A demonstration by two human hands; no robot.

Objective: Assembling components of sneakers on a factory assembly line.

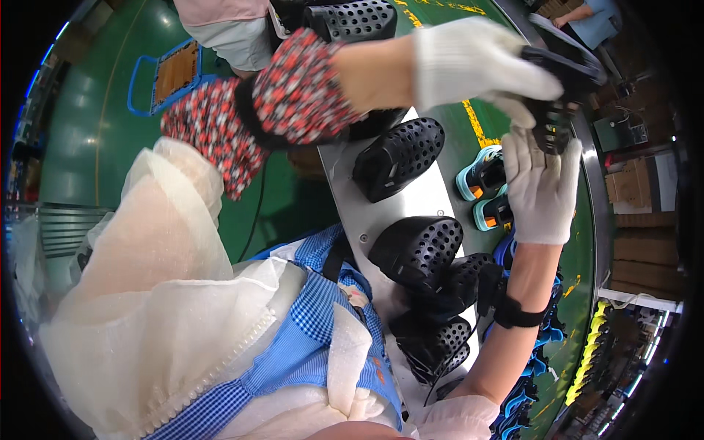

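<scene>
A black shoe-shaped piece with holes (pixel 555 126) is held up at the upper right, blurred by motion. My left hand (pixel 480 66), in a white knit glove, is closed round its upper part. Below it, my right hand (pixel 544 187), also white-gloved, has the lower end between fingers and thumb. Part of the piece is hidden by the gloves. Nearest beneath are turquoise and black shoes (pixel 484 174). Similar black perforated shoe forms, one (pixel 400 158) by itself and another (pixel 418 249) in a cluster, stand on the metal bench (pixel 345 176).
More perforated black forms (pixel 352 20) are at the bench's far end, near a person (pixel 231 33). A blue-framed cart (pixel 176 73) stands on the green floor at the left. Yellow shoes (pixel 589 352) line a rack at the right. Another person (pixel 590 26) is at the far right.
</scene>
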